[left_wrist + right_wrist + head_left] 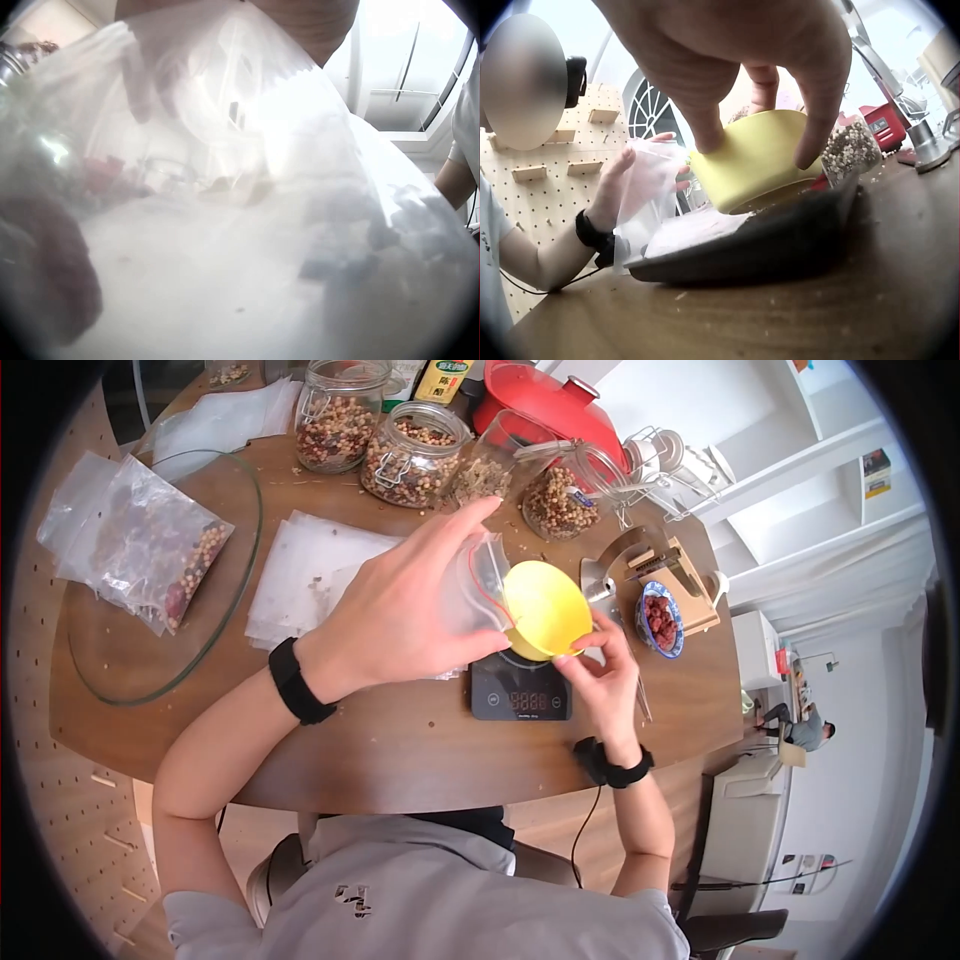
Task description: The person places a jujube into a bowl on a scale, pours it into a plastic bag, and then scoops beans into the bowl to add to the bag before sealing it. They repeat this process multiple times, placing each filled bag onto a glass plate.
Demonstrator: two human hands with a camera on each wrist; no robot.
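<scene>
My left hand (375,610) holds a clear plastic bag (468,588) by its mouth, thumb and fingers spread around the opening. The right hand (610,675) grips a yellow bowl (550,610) by its rim, tilted with its opening toward the bag. Bag and bowl meet at the bag's mouth. Below the bowl sits a black kitchen scale (520,700) with a lit display. From the right wrist, the bowl (750,161) shows tipped just over the scale (772,244), while the bag (649,187) hangs at the scale's far end. The bag's film fills the left wrist view.
Flat plastic bags (290,585) lie left of the scale. A glass plate (250,550) bears a filled bag (150,550). Behind stand jars of mixed dried bits (415,460), a red pot (560,410) and a bottle (440,380). A blue-patterned bowl (680,640) holds dark red pieces.
</scene>
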